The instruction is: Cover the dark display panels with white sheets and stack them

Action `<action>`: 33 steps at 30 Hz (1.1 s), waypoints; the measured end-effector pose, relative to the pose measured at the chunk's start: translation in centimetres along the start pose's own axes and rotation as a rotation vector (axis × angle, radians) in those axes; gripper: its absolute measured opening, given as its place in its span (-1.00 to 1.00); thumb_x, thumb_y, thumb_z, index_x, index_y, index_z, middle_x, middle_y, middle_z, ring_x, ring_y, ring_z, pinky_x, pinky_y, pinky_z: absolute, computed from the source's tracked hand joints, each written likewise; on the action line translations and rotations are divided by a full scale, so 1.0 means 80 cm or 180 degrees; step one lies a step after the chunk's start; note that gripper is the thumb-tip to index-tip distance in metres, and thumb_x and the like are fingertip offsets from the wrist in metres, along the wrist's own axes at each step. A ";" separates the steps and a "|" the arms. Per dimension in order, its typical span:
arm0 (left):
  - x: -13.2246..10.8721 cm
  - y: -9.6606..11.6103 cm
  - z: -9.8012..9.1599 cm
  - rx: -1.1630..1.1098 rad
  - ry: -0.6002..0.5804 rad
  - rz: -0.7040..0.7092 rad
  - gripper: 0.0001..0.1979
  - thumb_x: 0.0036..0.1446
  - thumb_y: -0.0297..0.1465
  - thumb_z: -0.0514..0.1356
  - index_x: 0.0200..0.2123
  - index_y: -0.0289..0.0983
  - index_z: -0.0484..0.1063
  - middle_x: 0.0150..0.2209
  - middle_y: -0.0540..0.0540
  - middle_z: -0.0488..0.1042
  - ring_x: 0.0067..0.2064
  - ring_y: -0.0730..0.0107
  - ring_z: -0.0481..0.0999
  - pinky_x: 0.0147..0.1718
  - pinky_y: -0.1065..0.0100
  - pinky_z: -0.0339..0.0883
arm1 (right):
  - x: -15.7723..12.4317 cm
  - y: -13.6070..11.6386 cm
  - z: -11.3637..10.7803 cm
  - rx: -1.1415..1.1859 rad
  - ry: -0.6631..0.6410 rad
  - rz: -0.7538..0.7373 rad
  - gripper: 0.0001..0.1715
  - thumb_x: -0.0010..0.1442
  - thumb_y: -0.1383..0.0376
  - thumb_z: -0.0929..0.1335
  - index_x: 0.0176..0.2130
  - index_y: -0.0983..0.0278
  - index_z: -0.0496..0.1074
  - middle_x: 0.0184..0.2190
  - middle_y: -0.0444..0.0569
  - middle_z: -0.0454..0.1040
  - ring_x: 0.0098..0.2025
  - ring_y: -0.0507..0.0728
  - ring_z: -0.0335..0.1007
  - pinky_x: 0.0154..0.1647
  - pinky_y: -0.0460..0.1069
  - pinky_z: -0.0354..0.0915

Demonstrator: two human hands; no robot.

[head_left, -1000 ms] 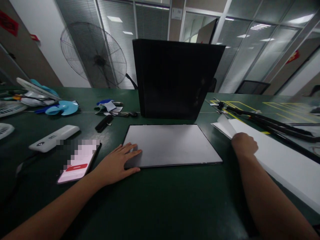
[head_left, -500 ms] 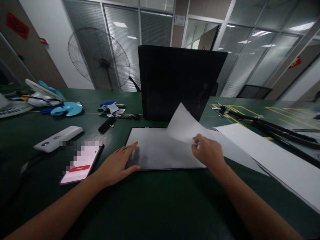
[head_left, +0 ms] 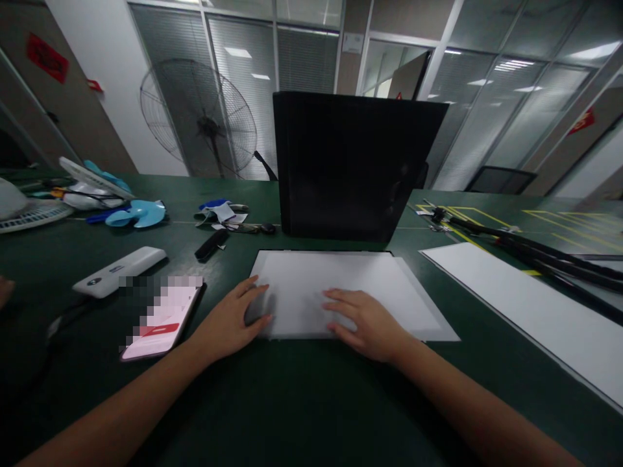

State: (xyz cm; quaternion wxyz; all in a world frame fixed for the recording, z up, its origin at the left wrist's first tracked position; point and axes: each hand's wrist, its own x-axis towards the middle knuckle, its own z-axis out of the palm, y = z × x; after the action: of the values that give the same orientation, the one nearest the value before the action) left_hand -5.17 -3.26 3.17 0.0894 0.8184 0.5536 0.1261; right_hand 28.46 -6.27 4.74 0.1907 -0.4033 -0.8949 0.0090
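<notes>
A thin translucent white sheet [head_left: 413, 301] lies over a flat, dark-rimmed rectangular panel, reaching past the panel's right side. My left hand [head_left: 228, 324] rests at the left edge of the panel and sheet, its fingers apart and holding nothing. Over the middle of the sheet, near its front edge, my right hand [head_left: 372, 324] is spread palm down; whether every fingertip touches it I cannot tell. Most of the panel is covered by the sheet.
Behind the panel stands a large black box-like object [head_left: 357, 168]. A long white board [head_left: 516, 311] lies to the right, beside black cables [head_left: 549, 259]. Left are a phone [head_left: 168, 318], a white device [head_left: 119, 272] and blue fan blades [head_left: 141, 214]. Another person's hand [head_left: 4, 290] shows at the left edge.
My right hand has let go of the sheet's lifted corner and moved left onto it. The sheet now lies flat over the panel. My left hand stays at the left edge.
</notes>
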 end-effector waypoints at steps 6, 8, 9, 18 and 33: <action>0.000 0.001 0.002 0.0190 -0.0079 0.0010 -0.41 0.32 -0.13 0.03 0.35 -0.20 0.28 0.46 -0.21 0.06 0.40 -0.09 0.20 0.28 -0.14 0.23 | -0.042 0.131 -0.031 -0.1151 0.0372 0.2635 -0.37 0.35 0.06 0.24 0.21 0.39 0.43 0.21 0.27 0.41 0.24 0.36 0.33 0.25 0.23 0.22; -0.001 0.002 0.002 0.0267 -0.0068 0.0037 -0.43 0.33 -0.20 0.01 0.35 -0.19 0.27 0.46 -0.19 0.07 0.42 -0.07 0.16 0.30 -0.14 0.21 | -0.061 0.162 -0.039 -0.1170 0.0262 0.3053 -0.38 0.32 0.05 0.25 0.12 0.43 0.50 0.07 0.35 0.50 0.10 0.41 0.45 0.12 0.25 0.31; -0.002 0.003 0.003 0.0307 -0.0057 0.0060 -0.44 0.33 -0.23 0.00 0.36 -0.18 0.27 0.46 -0.18 0.07 0.43 -0.06 0.13 0.30 -0.14 0.19 | -0.069 0.173 -0.041 -0.1126 0.0226 0.3135 -0.41 0.31 0.06 0.24 0.05 0.42 0.55 -0.01 0.34 0.55 0.03 0.41 0.49 0.06 0.23 0.34; -0.004 0.011 0.006 0.0507 -0.0220 0.0188 -0.18 0.28 0.05 0.04 0.39 -0.42 0.18 0.45 -0.34 0.00 0.46 -0.12 0.01 0.38 -0.13 0.00 | -0.063 0.194 -0.015 -0.0562 0.0263 0.2813 -0.36 0.37 0.08 0.21 0.27 0.37 0.36 0.22 0.18 0.42 0.22 0.21 0.37 0.22 0.02 0.22; -0.010 0.022 -0.001 0.0362 -0.0339 0.0170 0.01 0.11 0.30 0.08 0.44 -0.19 0.09 0.47 -0.24 -0.01 0.45 -0.23 0.02 0.35 -0.21 0.02 | -0.056 0.161 -0.034 -0.0919 -0.0180 0.3000 -0.45 0.33 0.04 0.21 0.04 0.24 0.59 -0.11 0.22 0.60 -0.10 0.34 0.55 -0.06 0.15 0.35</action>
State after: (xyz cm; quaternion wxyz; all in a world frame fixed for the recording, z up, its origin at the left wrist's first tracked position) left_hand -3.89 -4.65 3.67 0.0687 0.8421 0.5323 0.0531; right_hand 41.38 -1.23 3.59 0.0838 -0.7861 -0.6121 -0.0188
